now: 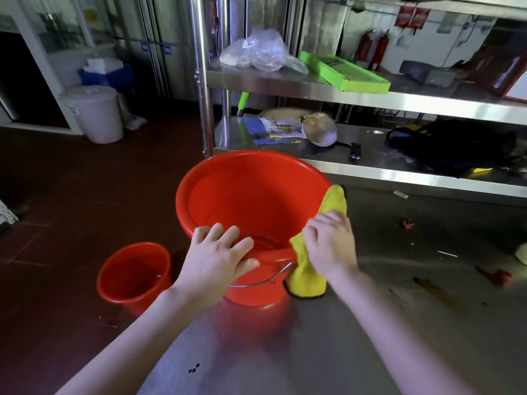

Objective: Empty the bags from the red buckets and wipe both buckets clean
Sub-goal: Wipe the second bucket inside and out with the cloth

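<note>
A large red bucket (pixel 245 195) stands upright on the steel table (pixel 399 323), empty inside, its wire handle hanging down the near side. My left hand (pixel 216 258) grips its near rim, fingers curled over the edge. My right hand (pixel 330 243) presses a yellow cloth (pixel 306 277) against the bucket's right outer wall; the cloth runs from the rim down to the tabletop. A smaller red bucket (pixel 134 275) stands upright on the dark floor to the left, with no bag visible in it.
A steel shelf rack behind the table holds a clear plastic bag (pixel 256 49), a green tray (pixel 345 72), papers, a round pale object and a black bag (pixel 456 146). A white lidded bin (pixel 95 112) stands on the floor far left. Red scraps and stains lie on the table's right.
</note>
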{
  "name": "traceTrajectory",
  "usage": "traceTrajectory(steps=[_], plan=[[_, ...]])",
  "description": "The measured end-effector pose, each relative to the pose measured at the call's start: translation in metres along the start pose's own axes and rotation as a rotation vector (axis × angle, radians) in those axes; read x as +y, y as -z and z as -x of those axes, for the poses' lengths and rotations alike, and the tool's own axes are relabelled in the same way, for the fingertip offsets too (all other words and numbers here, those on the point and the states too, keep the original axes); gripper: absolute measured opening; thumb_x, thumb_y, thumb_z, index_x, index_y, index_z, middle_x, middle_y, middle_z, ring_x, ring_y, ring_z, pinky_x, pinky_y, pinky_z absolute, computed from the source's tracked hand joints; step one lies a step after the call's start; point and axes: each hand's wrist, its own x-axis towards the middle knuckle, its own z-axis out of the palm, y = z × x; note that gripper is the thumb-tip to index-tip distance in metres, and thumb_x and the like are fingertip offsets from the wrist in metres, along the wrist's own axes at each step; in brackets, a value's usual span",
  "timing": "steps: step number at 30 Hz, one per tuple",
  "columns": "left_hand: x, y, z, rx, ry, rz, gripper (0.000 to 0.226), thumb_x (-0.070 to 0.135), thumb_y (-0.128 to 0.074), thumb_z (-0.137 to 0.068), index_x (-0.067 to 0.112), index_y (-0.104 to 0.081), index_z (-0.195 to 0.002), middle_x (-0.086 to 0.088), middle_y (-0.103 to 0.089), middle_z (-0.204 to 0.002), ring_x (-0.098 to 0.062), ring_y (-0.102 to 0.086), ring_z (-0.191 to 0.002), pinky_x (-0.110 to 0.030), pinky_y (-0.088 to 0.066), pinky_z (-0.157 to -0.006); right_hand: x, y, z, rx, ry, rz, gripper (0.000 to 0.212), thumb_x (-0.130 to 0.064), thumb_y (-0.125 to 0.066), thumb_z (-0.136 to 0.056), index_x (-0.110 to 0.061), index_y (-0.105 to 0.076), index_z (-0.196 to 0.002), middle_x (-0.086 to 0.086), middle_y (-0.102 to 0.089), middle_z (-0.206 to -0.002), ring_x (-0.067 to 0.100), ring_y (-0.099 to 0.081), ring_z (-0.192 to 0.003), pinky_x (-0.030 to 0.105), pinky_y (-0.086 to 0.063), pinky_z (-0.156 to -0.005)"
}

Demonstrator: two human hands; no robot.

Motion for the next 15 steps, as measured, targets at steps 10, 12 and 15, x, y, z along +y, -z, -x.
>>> traceTrajectory(steps=[10, 12, 15], plan=[[-0.070, 0.017, 0.010, -0.226, -0.100, 0.053, 0.068, 0.072, -0.024, -0.087, 0.023, -0.065, -0.110, 0.007, -0.060, -0.099, -0.019, -0.056, -0.106, -0.041, -0.036, -0.103, 0.020, 0.021, -0.012, -0.226, 0.197, -0.118, 0.037, -0.023, -0.034, -0.084, -0.007, -0.057, -0.060, 0.004, -0.055, -0.061, 0.028, -0.051, -0.069, 0.039, -0.043, -0.077], [-0.086, 0.011, 0.012, -0.249, -0.132, 0.026, 0.065, 0.068, -0.022, -0.090, 0.022, -0.060, -0.116, 0.007, -0.056, -0.107, -0.017, -0.051, -0.116, -0.045, -0.025, -0.116, 0.042, 0.022, -0.028, -0.347, 0.211, -0.090, 0.041, -0.022, -0.033, -0.089, -0.002, -0.059, -0.064, 0.008, -0.058, -0.068, 0.028, -0.051, -0.077, 0.040, -0.041, -0.084], [-0.076, 0.003, 0.009, -0.181, -0.165, 0.028, 0.061, 0.062, -0.021, -0.094, 0.017, -0.061, -0.107, 0.005, -0.053, -0.095, -0.020, -0.054, -0.097, -0.046, -0.031, -0.113, 0.054, 0.018, -0.032, -0.324, 0.142, -0.093, 0.039, -0.016, -0.036, -0.091, 0.002, -0.061, -0.067, 0.011, -0.061, -0.073, 0.030, -0.053, -0.082, 0.041, -0.040, -0.089]])
